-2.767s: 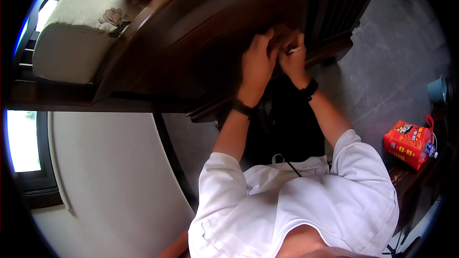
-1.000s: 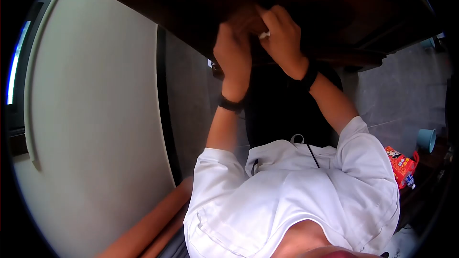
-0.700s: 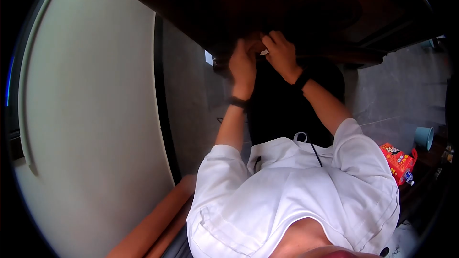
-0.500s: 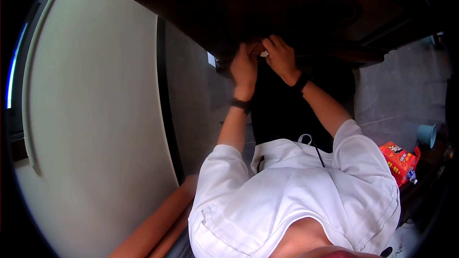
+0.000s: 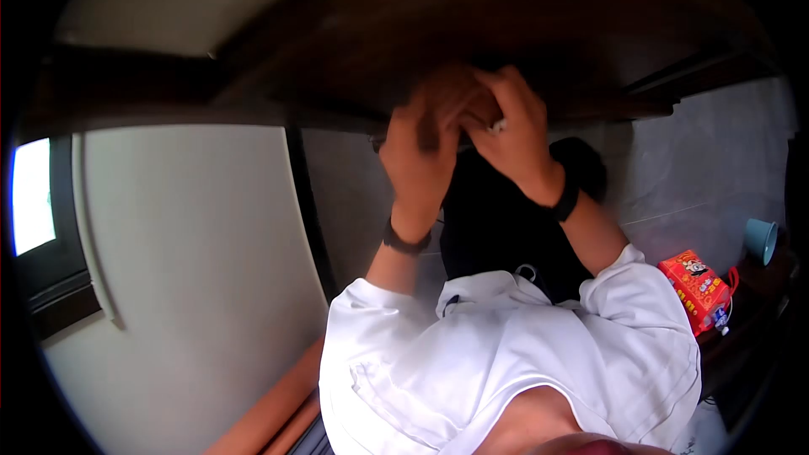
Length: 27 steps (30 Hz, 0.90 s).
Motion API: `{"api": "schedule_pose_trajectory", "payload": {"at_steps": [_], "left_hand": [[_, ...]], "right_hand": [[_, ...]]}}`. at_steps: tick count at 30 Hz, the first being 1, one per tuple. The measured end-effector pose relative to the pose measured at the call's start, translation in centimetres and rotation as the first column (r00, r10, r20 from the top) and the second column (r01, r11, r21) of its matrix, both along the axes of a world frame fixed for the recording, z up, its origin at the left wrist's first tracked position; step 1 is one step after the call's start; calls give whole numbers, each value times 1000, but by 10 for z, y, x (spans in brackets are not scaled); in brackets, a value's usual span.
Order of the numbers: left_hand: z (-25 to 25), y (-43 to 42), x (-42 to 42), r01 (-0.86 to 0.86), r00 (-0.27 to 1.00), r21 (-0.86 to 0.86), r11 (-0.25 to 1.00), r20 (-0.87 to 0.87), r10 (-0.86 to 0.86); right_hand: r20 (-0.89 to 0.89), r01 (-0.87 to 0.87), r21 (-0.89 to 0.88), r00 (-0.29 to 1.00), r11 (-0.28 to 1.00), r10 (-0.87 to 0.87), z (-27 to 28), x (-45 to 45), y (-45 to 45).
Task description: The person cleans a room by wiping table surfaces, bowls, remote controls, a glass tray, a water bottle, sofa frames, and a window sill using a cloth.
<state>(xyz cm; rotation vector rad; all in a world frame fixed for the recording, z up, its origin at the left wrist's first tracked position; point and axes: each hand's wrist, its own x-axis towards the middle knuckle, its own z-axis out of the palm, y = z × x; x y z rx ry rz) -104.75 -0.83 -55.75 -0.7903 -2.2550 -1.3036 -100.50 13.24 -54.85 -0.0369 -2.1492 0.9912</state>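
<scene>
My left hand [image 5: 417,152] and my right hand [image 5: 516,139] meet in front of a dark wooden table [image 5: 581,8], close to its underside. The fingers of both curl inward around a brownish thing, too blurred and shaded to name. A small white scrap [image 5: 497,125] shows at my right hand's fingers; it may be paper or tissue. Shadow and motion smear the left fingertips. Each wrist wears a black band.
A pale panel [image 5: 202,227] stands at the left, near a bright window [image 5: 34,194]. Orange-brown rails [image 5: 270,396] run along the lower left. To the right are a red printed box [image 5: 695,286] and a light-blue cup [image 5: 761,240]. Grey tiled floor [image 5: 708,160] lies behind.
The view has tilted upward, showing more of the tabletop and window. Both hands now look nearer and larger, still together, and the white scrap sits further right in the view.
</scene>
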Motion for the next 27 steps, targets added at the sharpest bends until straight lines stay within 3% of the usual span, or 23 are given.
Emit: {"api": "schedule_pose_trajectory", "payload": {"at_steps": [5,9,11,16,23,26,27], "left_hand": [[123,14,12,170,983,4,985,-64,-169],[192,65,6,170,980,-99,980,121,-158],[197,80,3,111,973,-152,982,219,-76],[221,81,-1,54,890,-215,975,452,50],[259,36,-23,-17,735,-466,885,594,327],[279,26,-38,-38,569,-575,817,660,491],[278,25,-38,-53,601,-546,836,651,463]], "right_hand": [[-86,-87,-99,993,991,78,115,17,21],[49,102,-48,994,994,-100,160,17,57],[235,165,-10,959,986,-158,170,14,61],[431,151,52,888,987,-158,209,5,58],[541,19,43,840,999,-39,233,-30,12],[561,-36,7,828,999,26,228,-47,-11],[566,-45,0,824,999,38,231,-49,-10]]}}
